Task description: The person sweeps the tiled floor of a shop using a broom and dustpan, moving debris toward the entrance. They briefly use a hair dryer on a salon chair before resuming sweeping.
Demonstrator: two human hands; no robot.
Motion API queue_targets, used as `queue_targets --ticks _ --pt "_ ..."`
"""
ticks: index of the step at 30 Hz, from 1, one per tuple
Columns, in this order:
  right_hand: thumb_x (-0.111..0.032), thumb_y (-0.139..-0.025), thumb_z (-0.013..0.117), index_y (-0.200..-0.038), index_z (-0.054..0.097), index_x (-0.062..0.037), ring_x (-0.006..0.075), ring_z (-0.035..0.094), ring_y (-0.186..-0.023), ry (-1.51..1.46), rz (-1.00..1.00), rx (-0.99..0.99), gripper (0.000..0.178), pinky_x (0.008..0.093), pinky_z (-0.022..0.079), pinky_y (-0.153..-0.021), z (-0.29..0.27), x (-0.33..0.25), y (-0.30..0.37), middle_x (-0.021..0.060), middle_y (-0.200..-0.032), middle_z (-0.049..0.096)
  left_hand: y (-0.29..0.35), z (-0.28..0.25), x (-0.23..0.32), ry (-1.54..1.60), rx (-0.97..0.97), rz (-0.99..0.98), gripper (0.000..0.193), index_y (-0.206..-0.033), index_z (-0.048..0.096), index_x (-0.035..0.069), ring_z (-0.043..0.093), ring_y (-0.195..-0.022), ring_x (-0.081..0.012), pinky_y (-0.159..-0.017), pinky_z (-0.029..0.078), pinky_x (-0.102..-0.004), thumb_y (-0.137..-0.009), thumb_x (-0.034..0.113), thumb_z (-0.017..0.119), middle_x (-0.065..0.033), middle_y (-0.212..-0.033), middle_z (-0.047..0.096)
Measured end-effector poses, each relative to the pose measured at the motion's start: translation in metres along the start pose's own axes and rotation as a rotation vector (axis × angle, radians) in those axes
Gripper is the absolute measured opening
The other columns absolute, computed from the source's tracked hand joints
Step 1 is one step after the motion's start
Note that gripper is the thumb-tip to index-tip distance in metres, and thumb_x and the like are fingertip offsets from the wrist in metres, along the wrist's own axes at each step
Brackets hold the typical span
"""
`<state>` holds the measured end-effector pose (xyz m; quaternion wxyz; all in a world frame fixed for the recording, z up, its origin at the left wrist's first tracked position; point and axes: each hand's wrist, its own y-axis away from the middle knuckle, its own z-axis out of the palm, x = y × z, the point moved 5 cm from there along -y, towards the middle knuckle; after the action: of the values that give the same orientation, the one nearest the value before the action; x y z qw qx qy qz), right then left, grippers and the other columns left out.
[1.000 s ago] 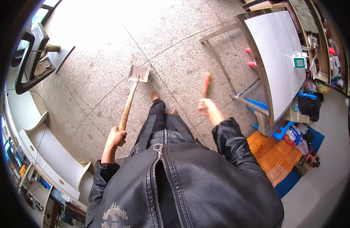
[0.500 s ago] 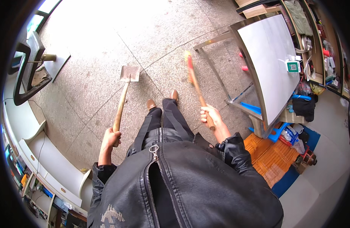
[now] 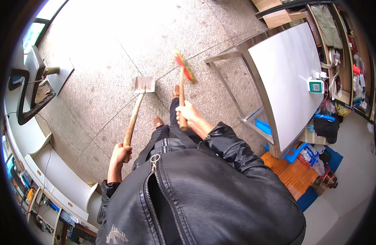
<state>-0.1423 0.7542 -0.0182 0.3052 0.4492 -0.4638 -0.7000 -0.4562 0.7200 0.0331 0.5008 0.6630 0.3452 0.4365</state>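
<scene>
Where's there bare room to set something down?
Floor is bare between the chair and the shovel, and between the brush and the white table. Tabletop is bare left of the green-and-white sign. Crowded: shelves at right, and around the blue stool, where bags bunch. Glare washes out the far floor.

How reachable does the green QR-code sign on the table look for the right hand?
Probably not reachable from here: the right hand has its grip around a wooden-handled brush, and the QR-code sign sits by the far edge of the white-topped table, seemingly beyond arm's length.
</scene>
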Motion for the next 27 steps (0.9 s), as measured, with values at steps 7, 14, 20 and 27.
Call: queue_targets --ticks 7,14,20,27 --pt "-0.003 -0.079 0.05 -0.114 0.038 -0.0092 0.0109 0.043 -0.041 -0.094 -0.067 -0.129 0.038 0.0259 0.037 -0.033 -0.08 -0.121 0.024 0.0025 -0.061 0.045 -0.01 0.026 0.057 0.023 -0.026 -0.024 0.015 -0.079 0.047 0.0 0.049 -0.041 -0.0137 -0.034 0.037 -0.0266 -0.07 0.007 0.055 -0.0053 -0.06 0.051" --pt "-0.001 -0.076 0.046 -0.094 0.038 -0.0052 0.0155 0.045 -0.041 -0.007 -0.274 0.221 0.02 0.0307 0.039 -0.034 -0.1 -0.162 -0.097 0.0044 -0.056 0.043 -0.016 0.044 0.11 0.09 -0.02 0.01 0.014 -0.079 0.047 -0.001 0.049 -0.04 -0.0142 -0.035 0.038 -0.0268 -0.07 0.006 0.055 -0.0054 -0.059 0.05" --pt "-0.003 -0.08 0.047 -0.092 0.036 -0.0062 0.0116 0.04 -0.042 -0.233 0.023 -0.152 0.017 0.0279 0.036 -0.036 -0.016 -0.201 -0.062 0.0018 -0.059 0.041 -0.021 0.041 0.146 0.096 0.01 0.023 0.014 -0.079 0.048 0.0 0.05 -0.04 -0.014 -0.035 0.038 -0.027 -0.07 0.007 0.055 -0.0054 -0.059 0.05" --pt "-0.006 -0.083 0.047 -0.092 0.039 -0.0064 0.0099 0.04 -0.042 -0.462 0.035 -0.313 0.012 0.0242 0.035 -0.034 -0.063 -0.258 -0.039 0.0028 -0.061 0.043 -0.038 0.016 0.18 0.162 0.039 0.048 0.017 -0.082 0.047 -0.002 0.051 -0.042 -0.0145 -0.038 0.041 -0.0271 -0.07 0.006 0.056 -0.0064 -0.062 0.051"
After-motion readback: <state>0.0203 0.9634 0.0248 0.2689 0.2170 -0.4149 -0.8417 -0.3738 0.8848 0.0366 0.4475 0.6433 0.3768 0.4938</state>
